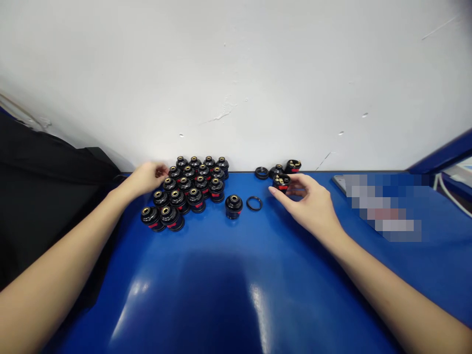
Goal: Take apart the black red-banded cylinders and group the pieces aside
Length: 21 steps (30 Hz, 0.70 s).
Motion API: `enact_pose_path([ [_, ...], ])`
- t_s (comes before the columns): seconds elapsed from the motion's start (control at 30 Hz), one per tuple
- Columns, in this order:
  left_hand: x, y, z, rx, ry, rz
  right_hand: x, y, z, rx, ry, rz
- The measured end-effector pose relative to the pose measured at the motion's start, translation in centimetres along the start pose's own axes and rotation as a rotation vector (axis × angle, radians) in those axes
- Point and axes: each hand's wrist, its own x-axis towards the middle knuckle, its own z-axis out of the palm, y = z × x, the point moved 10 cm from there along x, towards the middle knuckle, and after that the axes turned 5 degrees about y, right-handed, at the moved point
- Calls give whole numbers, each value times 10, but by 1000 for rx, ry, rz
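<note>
My right hand (308,199) is closed around a black round connector (281,183) with a red mark and metal contacts facing up. Just behind it are another black connector (294,165), also contacts up, and a black domed one (277,170). At the back left corner of a group of black domed connectors (185,185), my left hand (149,176) has its fingers curled; anything in them is hidden. Each connector in that group has a brass-coloured ring on top, and several show red marks. One more domed connector (233,206) stands apart, beside a thin black ring (254,203).
A small stack of black rings (261,172) lies near the wall (236,88). Black cloth (47,196) hangs over the left side of the blue tabletop (206,285). To the right lies a flat, blurred-out object (383,211).
</note>
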Motion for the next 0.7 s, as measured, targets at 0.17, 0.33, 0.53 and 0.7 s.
enact_pose_path([
  [0.17,-1,12,-1,3,37,75,0,1,1,22,-6,14],
  [0.33,-4,22,-5,24,69,148,-1,-2,3,34,-36,16],
  [0.53,-3,22,-1,20,68,210,-1,1,3,25,-40,33],
  [0.7,-11,28,3,26,48,288,-1,2,5,15,-49,38],
])
